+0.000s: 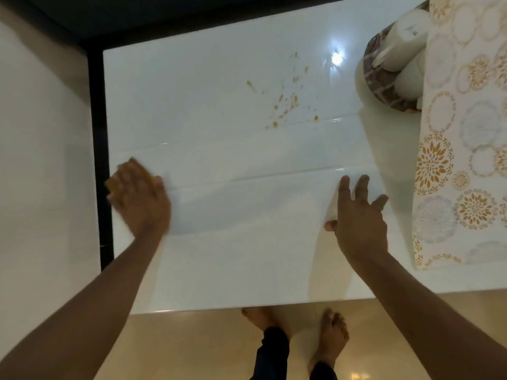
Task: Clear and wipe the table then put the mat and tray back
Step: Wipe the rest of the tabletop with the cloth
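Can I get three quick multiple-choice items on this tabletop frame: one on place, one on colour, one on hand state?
1. Where do the orange-brown spots lie on the white table?
A. Under the right hand
B. Far part of the table, beyond both hands
C. On the patterned mat

2. What colour is the sponge under the left hand?
A. Yellow-orange
B. Blue
C. Green

3. How is the right hand set?
A. Gripping the tray
B. Fist closed on a cloth
C. Fingers spread, holding nothing

Answers: 1 B, the spots sit further up the table than both hands, left of the round woven tray. 2 A, yellow-orange edges show past the fingers. 3 C, its fingers are straight and apart over the table, left of the patterned mat.
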